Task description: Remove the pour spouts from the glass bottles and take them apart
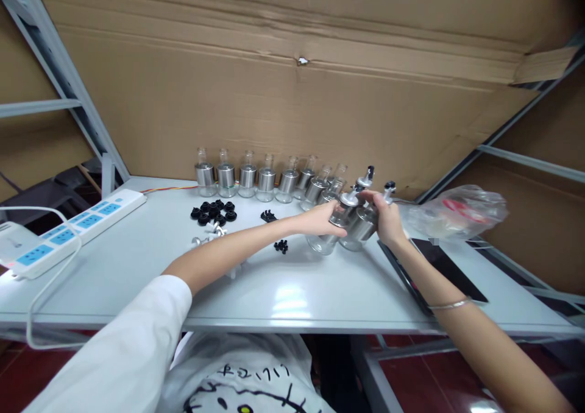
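Observation:
My left hand (pixel 323 219) is closed round a glass bottle (pixel 321 244) with a metal band and a fitted top, tilted over the table. Right beside it, another banded glass bottle (pixel 359 227) leans the same way, with my right hand (pixel 387 219) closed about its upper part. A black-tipped spout (pixel 389 186) shows above my right hand. Behind the hands, a further black-tipped spout (pixel 369 174) rises; its bottle is mostly hidden. My fingers cover parts of both bottle necks.
Several open banded bottles (pixel 247 175) stand along the cardboard wall. Black caps (pixel 214 211), white parts (pixel 214 230) and small black pieces (pixel 281 246) lie left of my hands. A dark tablet (pixel 450 270), a plastic bag (pixel 470 212) and a power strip (pixel 82 230) flank them.

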Motion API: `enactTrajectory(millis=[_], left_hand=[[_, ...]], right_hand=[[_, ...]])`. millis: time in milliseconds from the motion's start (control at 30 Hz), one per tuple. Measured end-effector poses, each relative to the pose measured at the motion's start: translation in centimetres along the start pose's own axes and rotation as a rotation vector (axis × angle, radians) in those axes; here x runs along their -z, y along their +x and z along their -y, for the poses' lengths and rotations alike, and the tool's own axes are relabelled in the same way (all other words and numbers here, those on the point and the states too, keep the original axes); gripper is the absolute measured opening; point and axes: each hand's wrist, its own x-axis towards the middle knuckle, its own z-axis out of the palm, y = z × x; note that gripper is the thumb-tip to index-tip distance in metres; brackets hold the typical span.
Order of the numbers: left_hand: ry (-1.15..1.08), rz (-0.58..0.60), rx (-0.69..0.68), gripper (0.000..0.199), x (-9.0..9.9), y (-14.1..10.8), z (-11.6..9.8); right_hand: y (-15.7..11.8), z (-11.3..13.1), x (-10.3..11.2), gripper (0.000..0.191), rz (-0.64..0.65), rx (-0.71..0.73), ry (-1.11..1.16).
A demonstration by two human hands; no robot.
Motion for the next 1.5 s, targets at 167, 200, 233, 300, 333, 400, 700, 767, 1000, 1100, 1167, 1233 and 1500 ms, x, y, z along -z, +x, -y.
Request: enactTrajectory(millis=[167,200,233,300,333,400,700,767,1000,1100,1167,1233,1500], left_hand=[[0.045,-0.076,-0.059,0.068,-1.0,0.3,0.2],[0.06,-0.081,-0.062,0.068,-1.1,0.3,0.2],[0.077,-0.084,-0.063,0.069,-1.1,0.4,0.2],[0.122,-0.09,-0.038,0.069,-1.3,0.4,0.1],[0.149,-0.095,-0.012,0.07,-1.4,0.3,-0.1],[0.208,-0.116,0.041,0.076,-1.9,-0.1,-0.5],[0.242,-0.185,0.09,0.104,-1.6,-5.1,-2.0],[0.202,-0.17,0.216,0.121,-1.0,-4.6,-1.6],[0.099,-0.142,0.331,0.134,-1.1,-2.0,-0.1],[0.105,-0.106,0.302,0.126,-1.5,-2.1,-0.3],[0.122,-0.079,0.291,0.122,-1.6,-2.2,-0.6],[0.133,-0.074,0.292,0.119,-1.7,-2.2,-0.7],[0.137,-0.066,0.283,0.118,-1.9,-2.0,-0.2]], right_hand=[[-0.4,0.5,-0.8,0.047,-0.053,-0.015,0.065],[-0.5,0.6,-1.0,0.048,-0.035,-0.019,0.071],[-0.5,0.7,-1.2,0.049,-0.02,-0.019,0.076],[-0.6,0.9,-1.4,0.05,-0.003,-0.007,0.072],[-0.7,0.9,-1.5,0.049,0.002,0.0,0.061],[-0.7,1.1,-1.5,0.047,0.002,0.002,0.03],[-0.8,1.2,-1.3,0.036,0.101,-0.067,-0.005],[-0.8,1.1,-1.4,0.039,0.088,-0.089,-0.009],[-0.5,0.7,-1.8,0.038,0.086,-0.066,-0.008],[-0.4,0.5,-1.9,0.038,0.079,-0.075,0.018],[-0.4,0.5,-1.9,0.04,0.082,-0.087,0.044],[-0.4,0.5,-2.0,0.041,0.084,-0.088,0.064],[-0.7,-0.2,-2.6,0.055,-0.075,0.02,0.026]])
